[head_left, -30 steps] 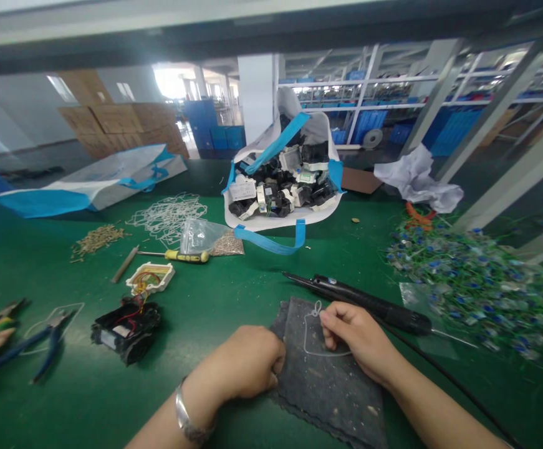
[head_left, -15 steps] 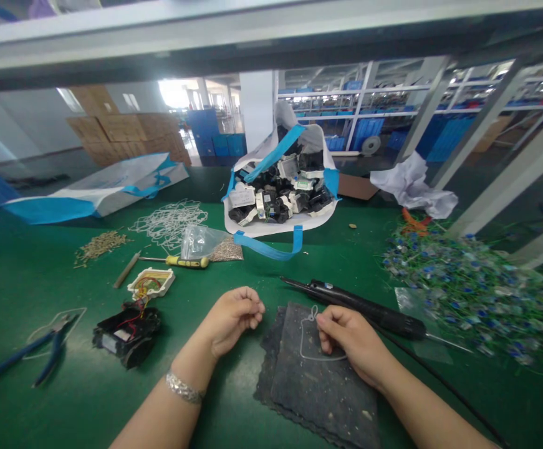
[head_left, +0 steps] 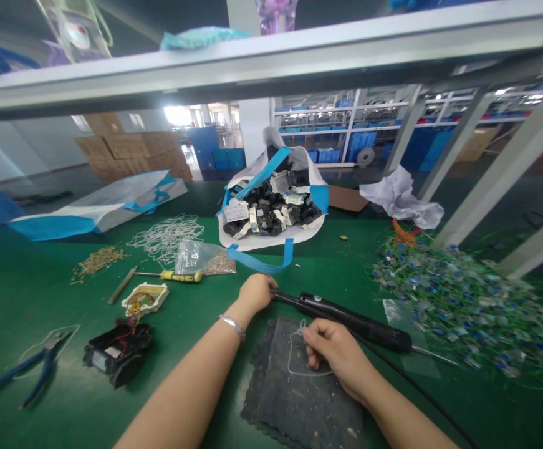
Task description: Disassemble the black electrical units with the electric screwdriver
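Note:
My left hand reaches forward, its fingers curled at the tapered black end of an electric screwdriver. The tool lies on the green table with its long metal bit toward the right. Lower down, my right hand pinches a thin white wire loop, bent with a small twisted end. The wire rests over a dark, worn pad with ragged edges. Part of the loop is hidden under my right hand.
Left are blue-handled pliers, an open black housing wired to a cream cover, a yellow-handled screwdriver, and white wires. A bag of parts stands behind; a green-blue tangle lies right. A shelf beam crosses above.
My left hand has moved forward from beside the pad to the electric screwdriver's tapered end. My right hand keeps hold of the white wire loop. The view has tilted up slightly.

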`<state>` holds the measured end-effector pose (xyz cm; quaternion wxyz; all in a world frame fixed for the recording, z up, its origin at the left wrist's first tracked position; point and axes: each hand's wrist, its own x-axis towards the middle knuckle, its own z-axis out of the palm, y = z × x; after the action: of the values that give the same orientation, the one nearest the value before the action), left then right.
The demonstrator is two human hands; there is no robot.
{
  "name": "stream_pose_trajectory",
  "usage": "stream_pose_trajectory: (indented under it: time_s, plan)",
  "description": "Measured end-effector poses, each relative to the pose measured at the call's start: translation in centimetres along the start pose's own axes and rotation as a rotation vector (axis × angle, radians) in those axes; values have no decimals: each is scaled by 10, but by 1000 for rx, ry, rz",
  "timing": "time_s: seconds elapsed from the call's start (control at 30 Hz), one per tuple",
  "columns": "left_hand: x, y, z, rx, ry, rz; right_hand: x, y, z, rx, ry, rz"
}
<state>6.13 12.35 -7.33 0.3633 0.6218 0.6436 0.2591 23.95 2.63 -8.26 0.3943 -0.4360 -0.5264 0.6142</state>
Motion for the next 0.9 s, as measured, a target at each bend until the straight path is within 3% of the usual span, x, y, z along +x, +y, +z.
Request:
stream_pose_trajectory:
  time_s: [0.2,0.33,0.43,0.67,0.77,0.9]
  plan:
    - [-1,-1,8,-16,-35,-18,1,1,0,-16,5,8]
    - [-7,-5,-7,-176,48,-87,2,1,-1,-22,1,17]
    - [-14,-13,-42,-367,159,-147,3,0,-1,-32,-6,25]
    - [-18,-35,-161,-788,637,-277,4,3,-1,-65,-6,16]
    - [-9,-43,-181,-873,745,-369,5,4,0,-72,-5,14]
    - [2,-49,-179,-880,747,-462,4,1,0,-74,-6,23]
